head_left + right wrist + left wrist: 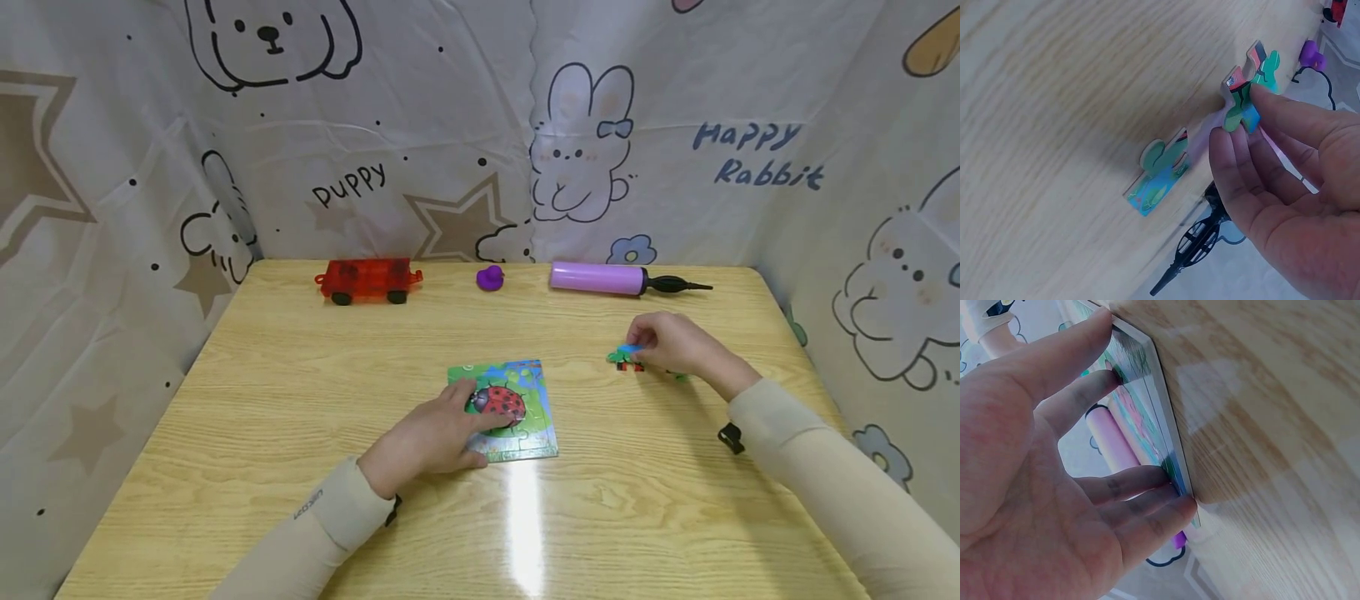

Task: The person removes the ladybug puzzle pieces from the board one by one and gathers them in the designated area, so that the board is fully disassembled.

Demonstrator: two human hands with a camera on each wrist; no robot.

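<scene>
A square ladybug jigsaw puzzle (534,400) lies flat near the middle of the table. My left hand (442,429) rests on its left part with fingers spread. In the left wrist view, the fingertips touch the puzzle (1141,381) along its face and edge, with the palm raised off it. To the right, my right hand (671,340) pinches a green, blue and red puzzle piece (1237,94) between thumb and fingers, close over the table. A second puzzle piece (1159,172) lies beside that hand, mostly hidden behind it in the head view.
Along the back edge stand a clear red toy wagon (369,279), a small purple duck (491,277) and a purple hand pump (597,278) with a black nozzle. A printed cloth (450,125) hangs behind the table (300,400) and at both sides.
</scene>
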